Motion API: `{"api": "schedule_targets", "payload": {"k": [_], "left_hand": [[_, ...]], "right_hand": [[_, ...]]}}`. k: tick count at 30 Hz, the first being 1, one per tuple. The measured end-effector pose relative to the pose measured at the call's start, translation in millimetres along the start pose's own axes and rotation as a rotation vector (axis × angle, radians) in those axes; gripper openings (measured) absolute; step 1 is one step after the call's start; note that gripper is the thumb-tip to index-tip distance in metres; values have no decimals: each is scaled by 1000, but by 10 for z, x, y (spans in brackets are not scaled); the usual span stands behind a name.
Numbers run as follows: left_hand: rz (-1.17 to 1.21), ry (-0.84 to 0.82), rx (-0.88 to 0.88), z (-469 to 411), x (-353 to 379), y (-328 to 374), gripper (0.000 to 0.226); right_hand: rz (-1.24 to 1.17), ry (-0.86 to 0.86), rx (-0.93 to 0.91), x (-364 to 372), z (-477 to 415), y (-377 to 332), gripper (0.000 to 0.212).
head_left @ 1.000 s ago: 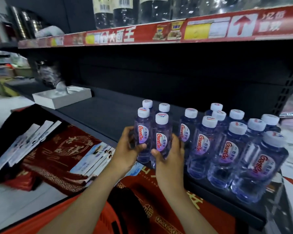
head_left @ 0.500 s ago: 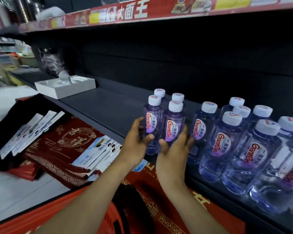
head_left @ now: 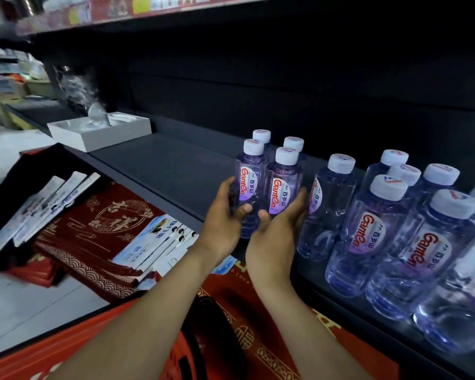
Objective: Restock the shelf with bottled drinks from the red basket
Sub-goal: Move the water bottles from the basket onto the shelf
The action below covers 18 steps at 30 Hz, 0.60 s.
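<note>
Left hand (head_left: 224, 215), right hand (head_left: 276, 234) curl round cluster of four water bottles (head_left: 281, 185), gripping both sides, over dark shelf (head_left: 162, 165) front, just left of stocked bottles (head_left: 381, 229). Red basket (head_left: 52, 357) below.

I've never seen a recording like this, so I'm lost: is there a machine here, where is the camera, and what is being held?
No machine: these are a person's bare hands, filmed by one wide camera worn on the head, looking forward and down. The left hand and right hand grip a cluster of four bottles between them, at the front of the dark shelf. More white-capped bottles stand to the right, a shallow white box to the left. The red basket shows at the bottom.
</note>
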<state>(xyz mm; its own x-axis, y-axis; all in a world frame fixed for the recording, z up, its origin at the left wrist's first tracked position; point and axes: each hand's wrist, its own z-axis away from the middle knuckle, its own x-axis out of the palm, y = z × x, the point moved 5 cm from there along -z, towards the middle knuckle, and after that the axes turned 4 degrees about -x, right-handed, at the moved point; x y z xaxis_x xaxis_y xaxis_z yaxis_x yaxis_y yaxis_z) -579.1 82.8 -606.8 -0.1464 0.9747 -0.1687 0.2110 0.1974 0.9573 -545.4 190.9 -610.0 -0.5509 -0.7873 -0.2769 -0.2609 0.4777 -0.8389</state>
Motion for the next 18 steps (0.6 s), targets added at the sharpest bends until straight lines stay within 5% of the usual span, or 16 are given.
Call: {"api": "schedule_targets", "payload": {"k": [12,18], "left_hand": [[-56,-25,28,159,16,65,63],[-553,45,79,496,-191,19,61]], "right_hand": [[-10,-259,120,-153,134,47,88],[36,-411,42,-373,621,-121,70]]}}
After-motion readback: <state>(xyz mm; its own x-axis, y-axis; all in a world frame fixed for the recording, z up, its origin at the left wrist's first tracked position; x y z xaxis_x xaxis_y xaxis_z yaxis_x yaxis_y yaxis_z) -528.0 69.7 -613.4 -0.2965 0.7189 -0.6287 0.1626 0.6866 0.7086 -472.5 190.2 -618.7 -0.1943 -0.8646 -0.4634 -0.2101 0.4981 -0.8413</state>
